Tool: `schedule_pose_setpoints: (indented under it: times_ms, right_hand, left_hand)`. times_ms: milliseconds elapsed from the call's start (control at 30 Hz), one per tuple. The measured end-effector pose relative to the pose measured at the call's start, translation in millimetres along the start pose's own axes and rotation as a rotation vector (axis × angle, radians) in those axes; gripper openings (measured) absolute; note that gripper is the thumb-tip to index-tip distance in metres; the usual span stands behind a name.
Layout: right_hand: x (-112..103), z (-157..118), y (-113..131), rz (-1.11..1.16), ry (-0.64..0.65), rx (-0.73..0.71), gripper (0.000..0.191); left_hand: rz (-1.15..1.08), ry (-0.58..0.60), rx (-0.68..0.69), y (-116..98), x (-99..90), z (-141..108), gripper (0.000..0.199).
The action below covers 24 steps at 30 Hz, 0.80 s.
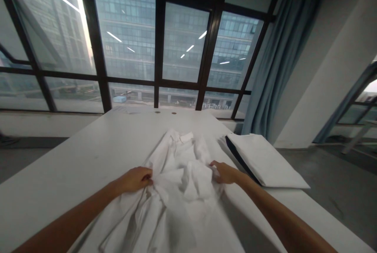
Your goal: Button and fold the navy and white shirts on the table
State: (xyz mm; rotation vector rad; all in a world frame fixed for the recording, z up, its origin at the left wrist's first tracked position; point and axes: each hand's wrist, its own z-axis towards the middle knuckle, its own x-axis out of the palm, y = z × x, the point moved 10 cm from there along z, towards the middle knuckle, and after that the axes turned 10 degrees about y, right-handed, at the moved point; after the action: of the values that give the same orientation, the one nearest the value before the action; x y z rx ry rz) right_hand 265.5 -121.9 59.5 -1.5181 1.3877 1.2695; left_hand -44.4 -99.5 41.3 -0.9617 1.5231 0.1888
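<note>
A rumpled white shirt (176, 198) lies along the white table, with what looks like its collar at the far end and its near part running out of the bottom of the view. My left hand (136, 178) is closed on the left edge of the cloth, thumb and fingers pinched together. On the opposite edge, my right hand (224, 172) grips the fabric, its fingertips partly hidden by the folds. Between both hands the cloth is bunched up in loose creases.
The white table (88, 151) reaches toward a wall of dark-framed windows. To the right, a folded white sheet or bag with a dark edge (265, 158) overhangs the table side. A blue curtain (273, 60) hangs beside a slanted pale pillar (318, 72).
</note>
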Motion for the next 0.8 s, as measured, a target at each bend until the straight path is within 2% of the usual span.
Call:
schedule_pose_setpoints:
  times_ms: [33,67,133,167,200,233,267,300,333,400,500,567,600,633,700,800]
  right_hand:
    - [-7.2,-3.4,-3.8,-0.033,-0.050,0.064,0.064]
    - [-15.9,-5.0,2.7,-0.029,-0.111,0.077,0.062]
    - [-29.1,-1.6,45.2,0.066,-0.202,-0.082,0.061]
    - [-29.7,2.3,75.4,0.134,-0.194,-0.218,0.065]
    - [-24.5,7.0,105.0,0.191,-0.132,-0.338,0.075]
    - [-15.7,11.5,129.6,0.215,-0.050,-0.412,0.084]
    - [-7.3,13.9,148.2,0.219,0.015,-0.462,0.085]
    - [0.0,13.8,160.1,0.216,0.065,-0.493,0.077]
    - [4.2,11.0,165.1,0.213,0.090,-0.514,0.060]
    - [3.3,-2.5,158.0,0.218,0.081,-0.550,0.030]
    - [-9.6,-30.5,125.6,0.233,0.012,-0.553,0.029]
    - [-14.2,-45.6,115.4,0.292,0.015,-0.578,0.032]
    - [-13.4,-50.0,117.1,0.339,0.043,-0.598,0.034]
    - [-11.0,-51.8,122.1,0.391,0.082,-0.610,0.035]
    - [-6.1,-49.4,136.5,0.467,0.139,-0.596,0.038]
    - [-11.2,-42.8,147.5,0.527,0.115,-0.531,0.043]
  left_hand:
    - [-0.084,0.022,0.016,-0.1,-0.5,-5.7,0.031]
    - [-0.189,0.040,0.056,-5.2,-2.3,-9.7,0.031]
    - [-0.400,0.044,0.176,-24.9,-12.8,-12.5,0.033]
    - [-0.482,0.020,0.229,-34.2,-21.6,-12.3,0.034]
    - [-0.538,-0.023,0.264,-40.2,-32.0,-12.3,0.036]
    - [-0.565,-0.080,0.280,-41.4,-42.9,-13.6,0.037]
    - [-0.572,-0.142,0.277,-37.4,-52.9,-17.4,0.038]
    - [-0.573,-0.198,0.258,-27.7,-61.0,-24.2,0.039]
    - [-0.570,-0.243,0.228,-13.3,-66.8,-34.6,0.040]
    - [-0.568,-0.305,0.153,25.7,-73.6,-64.6,0.043]
    - [-0.566,-0.403,-0.021,88.1,-80.7,-116.5,0.047]
    - [-0.547,-0.475,-0.140,107.2,-85.1,-136.4,0.046]
    - [-0.514,-0.490,-0.156,102.4,-86.1,-136.2,0.044]
    - [-0.467,-0.486,-0.139,87.9,-85.3,-128.7,0.041]
    - [-0.350,-0.401,0.012,34.7,-74.1,-96.1,0.034]
    - [-0.265,-0.203,0.201,-42.6,-37.6,-43.5,0.031]
